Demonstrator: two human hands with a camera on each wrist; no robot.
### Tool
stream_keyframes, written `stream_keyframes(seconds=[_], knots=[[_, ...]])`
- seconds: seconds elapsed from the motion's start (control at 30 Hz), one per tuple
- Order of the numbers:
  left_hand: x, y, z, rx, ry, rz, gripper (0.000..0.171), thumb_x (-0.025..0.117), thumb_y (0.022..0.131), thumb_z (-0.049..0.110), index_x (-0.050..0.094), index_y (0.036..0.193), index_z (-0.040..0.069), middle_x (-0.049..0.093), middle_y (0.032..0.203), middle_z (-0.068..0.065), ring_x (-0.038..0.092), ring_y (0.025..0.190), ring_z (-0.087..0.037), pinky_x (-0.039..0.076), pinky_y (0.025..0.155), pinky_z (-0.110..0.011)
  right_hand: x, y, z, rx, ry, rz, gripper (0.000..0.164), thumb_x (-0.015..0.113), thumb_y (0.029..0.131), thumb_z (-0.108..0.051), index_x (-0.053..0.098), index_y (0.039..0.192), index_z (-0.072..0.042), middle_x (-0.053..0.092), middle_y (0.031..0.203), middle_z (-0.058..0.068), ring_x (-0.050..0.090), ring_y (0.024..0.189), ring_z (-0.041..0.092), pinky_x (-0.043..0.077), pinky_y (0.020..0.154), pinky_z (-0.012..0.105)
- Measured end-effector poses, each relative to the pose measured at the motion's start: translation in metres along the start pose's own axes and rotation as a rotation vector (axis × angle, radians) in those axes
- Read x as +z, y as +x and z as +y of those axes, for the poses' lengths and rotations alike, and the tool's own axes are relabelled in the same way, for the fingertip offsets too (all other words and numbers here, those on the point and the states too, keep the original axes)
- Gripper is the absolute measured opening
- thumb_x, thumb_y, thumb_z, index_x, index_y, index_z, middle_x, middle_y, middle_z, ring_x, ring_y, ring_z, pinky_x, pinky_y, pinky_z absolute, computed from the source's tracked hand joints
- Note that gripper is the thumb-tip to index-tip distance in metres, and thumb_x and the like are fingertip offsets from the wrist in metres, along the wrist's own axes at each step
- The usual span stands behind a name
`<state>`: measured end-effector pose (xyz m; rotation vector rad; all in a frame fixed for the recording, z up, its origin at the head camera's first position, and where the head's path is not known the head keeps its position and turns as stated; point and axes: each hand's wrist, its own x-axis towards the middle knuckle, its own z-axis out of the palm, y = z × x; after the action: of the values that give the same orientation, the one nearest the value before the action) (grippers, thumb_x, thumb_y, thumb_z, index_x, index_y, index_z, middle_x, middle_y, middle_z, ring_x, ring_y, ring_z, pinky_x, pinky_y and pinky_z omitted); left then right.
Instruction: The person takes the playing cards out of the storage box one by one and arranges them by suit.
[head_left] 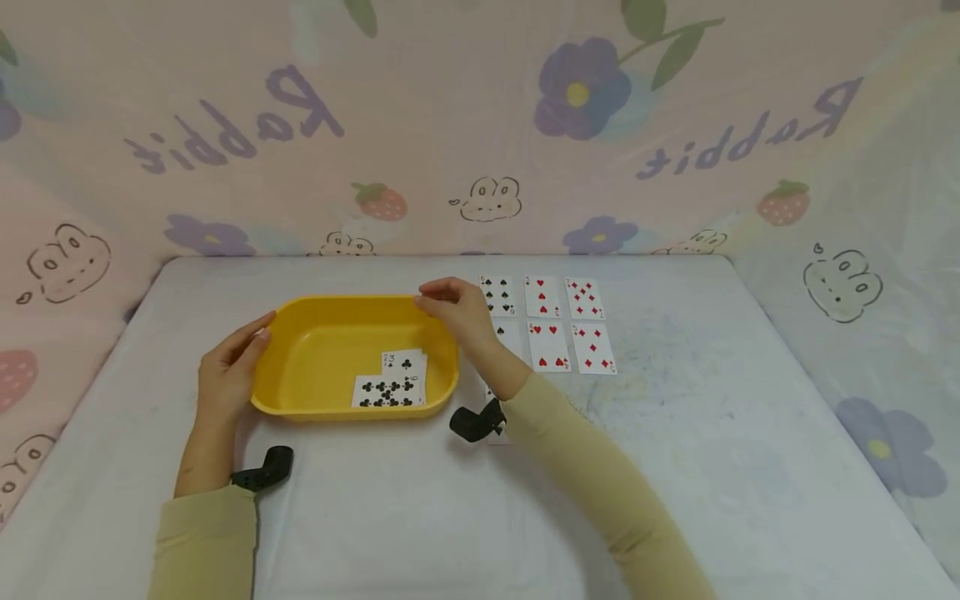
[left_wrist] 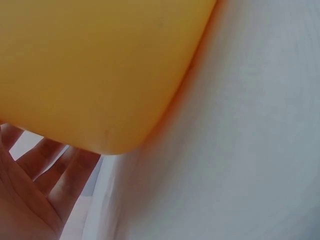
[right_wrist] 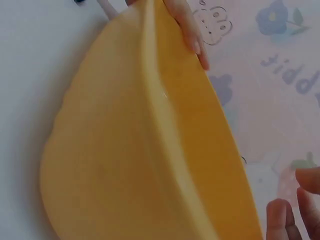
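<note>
A yellow plastic basin (head_left: 352, 413) sits on the white-covered table, with several club playing cards (head_left: 390, 390) inside near its front right. My left hand (head_left: 228, 367) is at the basin's left end. Its fingers run fairly straight along the outer wall, with the thumb at the rim. In the left wrist view those fingers (left_wrist: 70, 185) lie extended against the wall. At the back right corner is my right hand (head_left: 465, 321), thumb and index fingertips close to the rim. The right wrist view shows these fingers (right_wrist: 280, 217) just outside the rim, with a gap between them.
To the right of the basin, face-up cards lie in columns: spades (head_left: 497, 296), hearts (head_left: 550, 346) and diamonds (head_left: 594, 348). My right arm covers part of the spade column. Each wrist wears a black camera mount (head_left: 273, 467). A patterned cloth (head_left: 420, 125) hangs behind the table.
</note>
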<state>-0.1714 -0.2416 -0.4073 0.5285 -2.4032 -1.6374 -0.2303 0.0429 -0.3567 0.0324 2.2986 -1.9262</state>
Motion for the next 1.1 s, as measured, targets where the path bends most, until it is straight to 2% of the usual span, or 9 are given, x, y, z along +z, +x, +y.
stream_keyframes(seconds=[0.1, 0.17, 0.3, 0.4, 0.53, 0.7, 0.9, 1.1], knots=[[0.000, 0.000, 0.001, -0.002, 0.006, -0.004, 0.041, 0.053, 0.097, 0.039, 0.057, 0.134, 0.023, 0.058, 0.117, 0.022, 0.048, 0.098, 0.008, 0.039, 0.079, -0.001, 0.014, -0.001, 0.002, 0.018, -0.032, -0.053, 0.025, 0.071, 0.086, -0.014, 0.068, 0.109, -0.003, 0.068, 0.108, 0.011, 0.062, 0.094, 0.020, 0.052, 0.084, 0.025], [0.000, 0.000, 0.000, 0.000, 0.008, -0.001, 0.041, 0.053, 0.097, 0.039, 0.058, 0.134, 0.023, 0.058, 0.117, 0.022, 0.048, 0.098, 0.008, 0.039, 0.079, -0.001, 0.022, -0.001, 0.004, 0.043, -0.097, -0.095, 0.027, 0.072, 0.086, -0.016, 0.069, 0.110, -0.004, 0.068, 0.109, 0.010, 0.061, 0.097, 0.020, 0.051, 0.085, 0.025], [0.001, -0.001, -0.001, 0.006, 0.000, 0.004, 0.040, 0.054, 0.097, 0.038, 0.059, 0.133, 0.023, 0.057, 0.107, 0.025, 0.048, 0.096, 0.007, 0.039, 0.078, -0.002, 0.034, -0.003, 0.008, 0.107, -0.269, -0.199, 0.031, 0.073, 0.085, -0.023, 0.069, 0.113, -0.010, 0.064, 0.119, 0.007, 0.058, 0.108, 0.020, 0.048, 0.093, 0.028], [0.002, -0.001, -0.001, 0.013, -0.015, 0.000, 0.040, 0.055, 0.097, 0.037, 0.059, 0.133, 0.022, 0.056, 0.101, 0.029, 0.048, 0.094, 0.006, 0.039, 0.077, -0.002, 0.039, -0.004, 0.013, 0.136, -0.358, -0.252, 0.031, 0.071, 0.087, -0.025, 0.069, 0.115, -0.013, 0.061, 0.127, 0.007, 0.055, 0.115, 0.021, 0.046, 0.098, 0.031], [0.001, -0.001, -0.001, 0.016, -0.011, -0.005, 0.039, 0.054, 0.097, 0.038, 0.059, 0.133, 0.023, 0.055, 0.103, 0.028, 0.048, 0.095, 0.005, 0.039, 0.078, -0.003, 0.041, -0.003, 0.019, 0.118, -0.440, -0.284, 0.032, 0.072, 0.086, -0.018, 0.068, 0.117, -0.013, 0.059, 0.130, 0.008, 0.053, 0.119, 0.023, 0.042, 0.102, 0.033], [0.001, 0.000, -0.001, 0.020, -0.009, 0.001, 0.039, 0.054, 0.097, 0.038, 0.059, 0.133, 0.023, 0.056, 0.106, 0.026, 0.048, 0.095, 0.005, 0.039, 0.078, -0.003, 0.044, -0.001, 0.022, 0.080, -0.592, -0.329, 0.045, 0.080, 0.077, -0.015, 0.067, 0.120, -0.017, 0.057, 0.133, 0.006, 0.048, 0.124, 0.023, 0.036, 0.107, 0.034], [0.001, 0.002, -0.003, 0.047, -0.014, 0.006, 0.039, 0.055, 0.097, 0.035, 0.059, 0.133, 0.020, 0.057, 0.104, 0.028, 0.050, 0.095, 0.008, 0.040, 0.078, -0.002, 0.046, -0.005, 0.021, 0.059, -0.760, -0.383, 0.061, 0.086, 0.070, -0.020, 0.062, 0.127, -0.022, 0.047, 0.134, 0.008, 0.040, 0.122, 0.028, 0.038, 0.100, 0.038], [0.002, 0.002, -0.003, 0.051, -0.022, 0.007, 0.039, 0.056, 0.097, 0.035, 0.060, 0.132, 0.020, 0.057, 0.103, 0.029, 0.051, 0.094, 0.007, 0.040, 0.078, -0.003, 0.047, -0.008, 0.022, 0.059, -0.807, -0.378, 0.068, 0.087, 0.068, -0.021, 0.058, 0.130, -0.022, 0.046, 0.130, 0.007, 0.038, 0.118, 0.027, 0.036, 0.099, 0.041]])
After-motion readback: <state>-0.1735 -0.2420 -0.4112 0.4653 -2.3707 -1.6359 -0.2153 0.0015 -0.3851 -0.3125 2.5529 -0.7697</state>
